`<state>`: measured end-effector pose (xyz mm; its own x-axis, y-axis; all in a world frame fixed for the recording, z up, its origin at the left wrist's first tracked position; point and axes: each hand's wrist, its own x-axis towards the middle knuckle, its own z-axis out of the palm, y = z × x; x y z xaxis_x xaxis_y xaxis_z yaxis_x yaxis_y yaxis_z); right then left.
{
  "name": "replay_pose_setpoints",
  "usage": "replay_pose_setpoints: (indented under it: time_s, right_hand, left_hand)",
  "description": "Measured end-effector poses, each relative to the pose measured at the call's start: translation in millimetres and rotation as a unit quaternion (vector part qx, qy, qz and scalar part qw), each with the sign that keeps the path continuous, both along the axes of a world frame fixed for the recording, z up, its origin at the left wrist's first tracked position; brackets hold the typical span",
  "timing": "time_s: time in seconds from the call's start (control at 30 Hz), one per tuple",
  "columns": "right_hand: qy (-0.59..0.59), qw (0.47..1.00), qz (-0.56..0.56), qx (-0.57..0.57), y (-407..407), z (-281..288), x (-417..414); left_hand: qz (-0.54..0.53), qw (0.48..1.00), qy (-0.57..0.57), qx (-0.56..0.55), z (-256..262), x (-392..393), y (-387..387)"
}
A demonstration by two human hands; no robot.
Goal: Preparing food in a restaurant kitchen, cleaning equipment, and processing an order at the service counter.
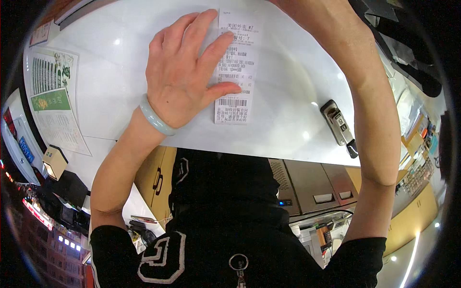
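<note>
My left hand [182,66] is palm down over the white counter, fingers spread. Its thumb and index finger lie across a long printed paper receipt [234,115], which bears writing and a barcode. No grip on the paper is visible. A pale green bangle [153,117] circles my left wrist. My right hand is beyond the top edge; only the forearm and wrist show, arching over the counter's right side. A black and silver stapler [338,122] sits on the counter just inside that forearm.
Printed menu sheets [59,122] overlap on the counter [281,108] at left. Below them stand a small lit box-shaped device [54,163] and a black device [68,189]. Stainless steel cabinet doors [309,187] are under the counter near my body. A parked car [21,140] shows at far left.
</note>
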<state>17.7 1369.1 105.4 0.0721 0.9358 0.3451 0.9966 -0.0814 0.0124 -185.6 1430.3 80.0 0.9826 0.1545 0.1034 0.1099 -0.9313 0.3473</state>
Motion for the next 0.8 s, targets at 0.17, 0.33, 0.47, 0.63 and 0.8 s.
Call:
replay_pose_setpoints:
  time_s: [0.17, 0.33, 0.47, 0.63, 0.8]
  right_hand:
    - [-0.02, 0.997, 0.007, -0.069, -3, -3, 0]
    - [-0.009, 0.997, 0.028, -0.069, 1, -6, 4]
    - [-0.014, 0.996, 0.028, -0.086, 3, -6, 5]
    - [-0.002, 0.993, -0.003, -0.121, 5, 2, -1]
    - [0.01, 0.989, -0.006, -0.15, 7, 1, 4]
  left_hand:
    - [-0.012, 0.999, -0.017, -0.028, -3, -1, -1]
    - [-0.013, 0.999, 0.028, -0.029, 1, -4, -3]
    - [-0.014, 0.999, 0.033, 0.034, 8, -1, -4]
    - [-0.025, 0.994, 0.102, -0.04, 12, -3, 0]
    - [-0.035, 0.994, 0.101, -0.009, 11, 0, 1]
